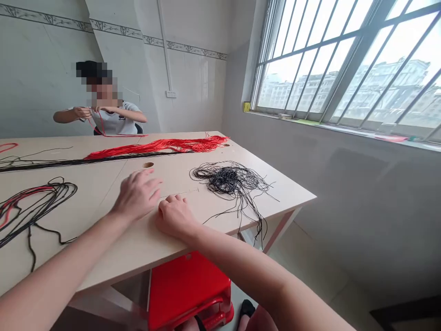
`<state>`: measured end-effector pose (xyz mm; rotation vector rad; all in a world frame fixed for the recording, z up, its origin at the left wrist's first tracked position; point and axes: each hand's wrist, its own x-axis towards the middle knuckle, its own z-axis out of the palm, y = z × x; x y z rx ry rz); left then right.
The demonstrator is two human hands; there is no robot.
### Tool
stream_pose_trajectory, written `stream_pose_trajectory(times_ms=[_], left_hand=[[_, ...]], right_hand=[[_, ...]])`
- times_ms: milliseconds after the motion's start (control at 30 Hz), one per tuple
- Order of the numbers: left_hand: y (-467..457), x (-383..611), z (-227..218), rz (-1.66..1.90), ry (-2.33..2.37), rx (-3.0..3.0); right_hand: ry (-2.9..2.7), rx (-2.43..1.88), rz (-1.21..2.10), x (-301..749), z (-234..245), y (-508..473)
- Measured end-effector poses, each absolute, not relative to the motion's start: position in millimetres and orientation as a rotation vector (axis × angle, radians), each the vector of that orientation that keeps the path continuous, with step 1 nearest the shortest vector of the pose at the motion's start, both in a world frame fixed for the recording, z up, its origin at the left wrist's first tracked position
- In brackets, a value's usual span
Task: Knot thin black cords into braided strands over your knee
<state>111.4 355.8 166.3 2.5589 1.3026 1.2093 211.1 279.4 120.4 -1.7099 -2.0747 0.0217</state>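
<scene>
My left hand (138, 195) hovers low over or rests on the pale table, its fingers apart and nothing visible in them. Just to its right, my right hand (175, 215) lies on the tabletop near the front edge. Its fingers curl under, so whatever they might hold is hidden. A thin marked line (182, 191) runs on the table beyond the right hand. To the right is a tangled heap of black cord (223, 179), with loose ends hanging over the edge. Left of my arms lie looped black cords (51, 195) with a red strand among them.
A long bundle of red cord (155, 146) and a strip of black cords (86, 161) cross the table (275, 193). Across it, a seated person (117, 117) handles red cord. A red plastic stool (186, 285) stands underneath. A barred window is at right.
</scene>
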Motion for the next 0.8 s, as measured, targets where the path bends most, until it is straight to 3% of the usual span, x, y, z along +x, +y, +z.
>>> stream_pose_trajectory(times_ms=[67,233,333,633,700,800], left_hand=[[369,129,155,1.023,1.237,2.667],[402,143,131,0.937,1.436,2.518],[411,135,126,0.884,1.452,2.474],[415,136,126,0.837,1.558,2.300],[414,137,128,0.828,1.574,2.271],[413,137,130,0.813,1.587,2.239]], right_hand=[[-1.965,-1.820,0.021,209,121,281],[-1.899,-1.944,-0.178,263,127,287],[-1.713,-2.209,-0.051,336,128,286],[-1.426,-2.232,-0.105,460,141,271],[-1.575,-2.189,0.049,472,152,264],[-1.876,-2.001,0.535,487,166,257]])
